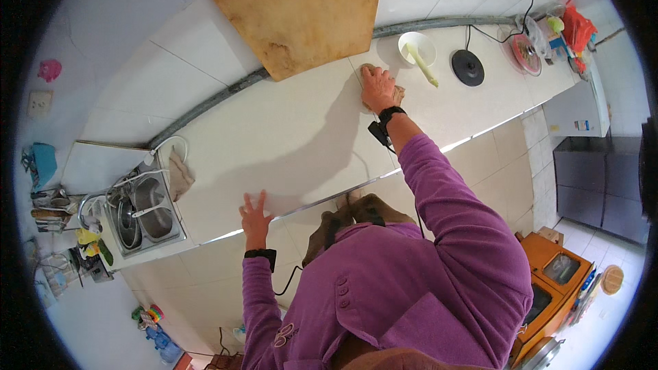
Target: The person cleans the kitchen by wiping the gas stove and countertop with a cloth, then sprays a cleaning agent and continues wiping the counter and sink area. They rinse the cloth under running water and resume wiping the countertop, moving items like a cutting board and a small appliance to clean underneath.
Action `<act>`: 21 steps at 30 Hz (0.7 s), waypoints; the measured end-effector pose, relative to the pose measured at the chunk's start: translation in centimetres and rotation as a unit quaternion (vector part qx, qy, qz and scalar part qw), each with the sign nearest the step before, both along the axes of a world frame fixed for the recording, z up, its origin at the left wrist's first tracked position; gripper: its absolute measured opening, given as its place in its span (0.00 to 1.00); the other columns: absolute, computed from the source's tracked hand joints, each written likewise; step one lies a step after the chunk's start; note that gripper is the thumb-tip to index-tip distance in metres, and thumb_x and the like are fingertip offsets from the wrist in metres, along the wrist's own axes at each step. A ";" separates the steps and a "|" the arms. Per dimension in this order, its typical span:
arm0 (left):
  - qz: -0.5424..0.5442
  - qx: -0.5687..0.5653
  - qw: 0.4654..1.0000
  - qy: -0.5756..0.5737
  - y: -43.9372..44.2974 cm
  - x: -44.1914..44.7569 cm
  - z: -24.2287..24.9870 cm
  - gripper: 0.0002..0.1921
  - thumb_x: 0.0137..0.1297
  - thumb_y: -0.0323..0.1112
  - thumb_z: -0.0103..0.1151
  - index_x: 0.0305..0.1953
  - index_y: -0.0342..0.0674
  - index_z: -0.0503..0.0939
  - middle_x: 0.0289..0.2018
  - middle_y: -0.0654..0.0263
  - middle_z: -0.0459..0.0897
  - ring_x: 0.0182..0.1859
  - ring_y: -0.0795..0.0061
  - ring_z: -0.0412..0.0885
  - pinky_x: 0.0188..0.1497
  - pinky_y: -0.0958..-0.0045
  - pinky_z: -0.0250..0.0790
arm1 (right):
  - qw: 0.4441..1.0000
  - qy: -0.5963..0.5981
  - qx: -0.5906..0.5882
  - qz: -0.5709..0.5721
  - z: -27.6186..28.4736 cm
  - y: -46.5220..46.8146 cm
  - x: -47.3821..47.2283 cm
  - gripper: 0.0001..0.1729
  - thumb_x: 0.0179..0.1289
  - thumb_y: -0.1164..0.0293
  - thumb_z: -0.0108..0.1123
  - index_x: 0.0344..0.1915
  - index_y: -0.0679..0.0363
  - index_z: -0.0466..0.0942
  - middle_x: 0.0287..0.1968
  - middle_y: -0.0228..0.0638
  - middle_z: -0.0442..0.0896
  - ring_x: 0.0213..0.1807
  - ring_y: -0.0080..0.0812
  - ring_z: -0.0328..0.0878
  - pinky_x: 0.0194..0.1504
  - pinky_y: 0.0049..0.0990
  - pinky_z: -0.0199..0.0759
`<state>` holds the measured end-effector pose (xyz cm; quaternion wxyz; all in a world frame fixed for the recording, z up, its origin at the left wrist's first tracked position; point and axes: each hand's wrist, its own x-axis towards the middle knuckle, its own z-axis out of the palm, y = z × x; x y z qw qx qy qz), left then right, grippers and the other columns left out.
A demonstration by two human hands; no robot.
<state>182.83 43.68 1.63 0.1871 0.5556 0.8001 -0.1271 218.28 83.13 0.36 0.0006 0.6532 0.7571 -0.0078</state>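
My right hand point(379, 88) presses a brown cloth point(399, 94) onto the pale countertop point(288, 133), its fingers spread over the cloth; part of the cloth is hidden beneath the palm. Just right of that hand stands a white bowl point(417, 42) with a pale green vegetable stalk point(424, 67) leaning out over its rim. My left hand point(255, 215) rests at the counter's front edge with fingers apart and holds nothing. Black bands are on both wrists.
A large wooden board point(308, 10) leans on the wall behind the counter. Right of the bowl are a black round kettle base point(468, 67) with a cord and a lidded dish point(526, 55). At left, another cloth point(180, 176) lies beside a steel sink point(154, 207) holding pans.
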 end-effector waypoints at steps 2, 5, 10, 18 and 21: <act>0.016 -0.003 1.000 -0.016 0.0 0.1 0.4 0.55 0.51 0.41 0.79 0.78 0.72 0.55 0.77 0.47 0.53 0.67 0.34 0.67 0.67 0.49 0.69 | 1.000 0.001 0.004 -0.007 0.0 0.4 -0.4 0.26 0.62 0.65 0.62 0.60 0.44 0.73 0.55 0.39 0.77 0.58 0.48 0.75 0.52 0.51 0.72; 0.008 0.013 1.000 -0.011 0.1 0.2 0.5 0.54 0.51 0.41 0.79 0.77 0.73 0.55 0.77 0.48 0.53 0.67 0.32 0.66 0.67 0.48 0.69 | 1.000 0.005 -0.019 -0.019 0.1 2.9 -0.9 0.28 0.60 0.68 0.61 0.62 0.45 0.72 0.56 0.40 0.76 0.59 0.50 0.74 0.53 0.49 0.74; -0.009 0.034 0.999 0.007 -0.5 -0.4 -0.5 0.53 0.53 0.45 0.77 0.77 0.78 0.54 0.78 0.53 0.52 0.68 0.30 0.65 0.57 0.50 0.78 | 0.999 0.002 -0.011 -0.032 0.0 4.9 -1.4 0.20 0.66 0.65 0.58 0.58 0.44 0.74 0.55 0.37 0.77 0.59 0.47 0.75 0.52 0.52 0.72; -0.008 0.028 0.999 0.022 -0.5 -0.4 -1.2 0.53 0.51 0.47 0.78 0.76 0.79 0.55 0.78 0.55 0.53 0.68 0.31 0.65 0.51 0.51 0.82 | 0.998 0.028 -0.004 0.054 0.7 -0.7 1.3 0.26 0.55 0.67 0.67 0.55 0.44 0.74 0.52 0.40 0.77 0.55 0.50 0.76 0.51 0.52 0.73; -0.013 0.030 0.999 0.030 -0.7 -0.4 -1.2 0.54 0.50 0.47 0.79 0.76 0.80 0.54 0.78 0.55 0.53 0.67 0.31 0.66 0.52 0.51 0.81 | 0.997 0.041 0.035 0.057 0.4 -0.5 1.2 0.25 0.56 0.66 0.67 0.54 0.44 0.74 0.52 0.40 0.77 0.55 0.50 0.76 0.51 0.51 0.74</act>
